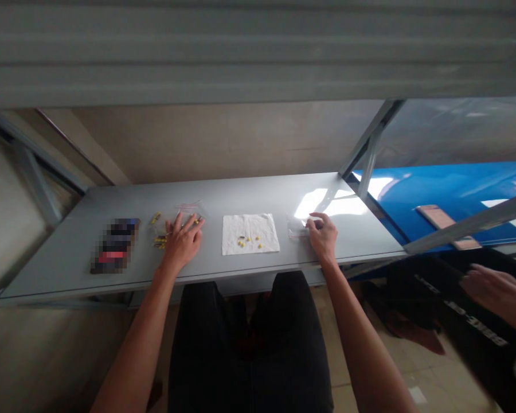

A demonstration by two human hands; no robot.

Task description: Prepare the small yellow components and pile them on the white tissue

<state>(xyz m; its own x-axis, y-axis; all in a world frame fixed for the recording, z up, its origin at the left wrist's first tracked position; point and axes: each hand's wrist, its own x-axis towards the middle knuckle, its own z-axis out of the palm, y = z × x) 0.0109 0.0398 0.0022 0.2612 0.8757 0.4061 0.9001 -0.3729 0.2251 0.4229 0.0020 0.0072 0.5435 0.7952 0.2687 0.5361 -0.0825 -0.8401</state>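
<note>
- Our dark-trousered legs sit at the front edge of the grey surface.
- Off to the right, below surface level, we see a co-worker's hand over dark clothing with white lettering.
- Pixelated dark item with a red patch lies toward the surface's left edge.
- Yellow-and-dark pieces sit in a cluster just left of our left hand, toward the front edge.
- Our left hand is palm down, fingers spread, over a clear bag that shows beyond the fingertips.
- Our right hand has its fingers curled, at a second clear bag near the front right corner; we can't tell if it's pinching anything, too small.
- White cloth lies flat between our hands, mid-surface; we see a few small yellow pieces on it.
- Past the right edge: blue table with a phone.
- Wall stands behind the back edge.
</note>
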